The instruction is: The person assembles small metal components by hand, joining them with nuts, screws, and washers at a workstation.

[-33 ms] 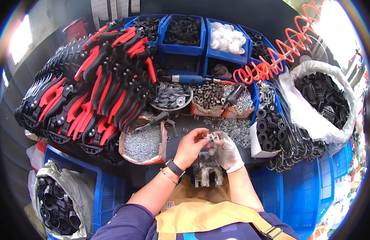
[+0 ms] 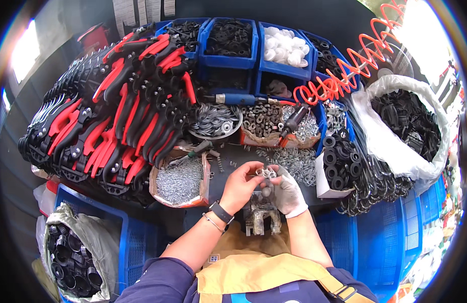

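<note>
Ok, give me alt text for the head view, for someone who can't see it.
A bare left hand and a white-gloved right hand hold what look like metal springs near a metal fixture. Red-and-black handled tools are heaped to the left, with blue bins of black and white parts behind and a red coiled hose at upper right.

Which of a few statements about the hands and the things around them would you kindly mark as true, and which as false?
1. The right hand is gloved. True.
2. The left hand is gloved too. False: the left hand is bare.
3. Both hands are at small metal parts. True.
4. The hose is red and coiled. True.
5. The white caps sit in a cardboard box. False: they sit in a blue bin.
</note>
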The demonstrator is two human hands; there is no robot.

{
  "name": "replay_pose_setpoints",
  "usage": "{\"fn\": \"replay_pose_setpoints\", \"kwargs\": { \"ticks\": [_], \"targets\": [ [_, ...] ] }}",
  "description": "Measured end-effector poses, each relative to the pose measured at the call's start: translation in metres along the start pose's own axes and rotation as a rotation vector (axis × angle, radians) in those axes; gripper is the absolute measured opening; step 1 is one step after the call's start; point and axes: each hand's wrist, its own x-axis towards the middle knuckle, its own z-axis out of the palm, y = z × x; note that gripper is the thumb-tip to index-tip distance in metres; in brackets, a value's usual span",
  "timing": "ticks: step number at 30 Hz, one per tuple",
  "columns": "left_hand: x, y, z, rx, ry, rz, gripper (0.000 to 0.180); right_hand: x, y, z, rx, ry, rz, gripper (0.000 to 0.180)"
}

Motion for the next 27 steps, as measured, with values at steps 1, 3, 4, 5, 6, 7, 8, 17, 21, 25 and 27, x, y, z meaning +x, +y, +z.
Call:
{"fn": "replay_pose_setpoints", "kwargs": {
  "ticks": [1,3,4,5,6,7,8,17,21,25,27],
  "targets": [
    [-0.004,0.0,0.006,-0.006,0.048,0.048,0.033,-0.003,0.0,0.003,0.068,-0.046,-0.003,0.028],
    [-0.008,0.009,0.007,0.191,0.018,0.167,0.029,-0.001,0.006,-0.001,-0.008,0.001,-0.023,0.027],
    [-0.007,0.011,0.008,0.384,-0.009,0.293,0.025,0.001,0.007,-0.005,-0.09,0.044,-0.042,0.027],
    [-0.007,0.004,0.01,0.479,0.066,0.378,0.022,0.002,0.008,-0.009,-0.152,0.077,-0.049,0.023],
    [-0.008,0.004,0.013,0.482,0.065,0.377,0.022,0.001,0.007,-0.01,-0.149,0.076,-0.05,0.023],
    [-0.01,0.005,0.016,0.402,0.096,0.328,0.022,0.0,0.007,-0.01,-0.134,0.088,-0.058,0.022],
    [-0.011,0.005,0.018,0.322,0.126,0.279,0.022,0.0,0.007,-0.009,-0.12,0.1,-0.065,0.021],
    [-0.013,-0.014,0.006,0.209,0.036,0.154,0.028,-0.012,0.005,-0.009,-0.093,0.109,0.014,0.017],
    [-0.011,-0.008,0.01,0.419,0.022,0.391,0.026,-0.012,0.006,-0.008,-0.236,0.125,-0.023,0.017],
    [-0.015,-0.01,0.014,-0.123,0.083,0.03,0.021,-0.007,0.004,-0.012,-0.069,0.134,0.035,0.016],
    [-0.014,-0.011,0.015,-0.035,0.065,0.024,0.021,-0.008,0.003,-0.014,-0.026,0.12,0.069,0.017]
  ]
}}
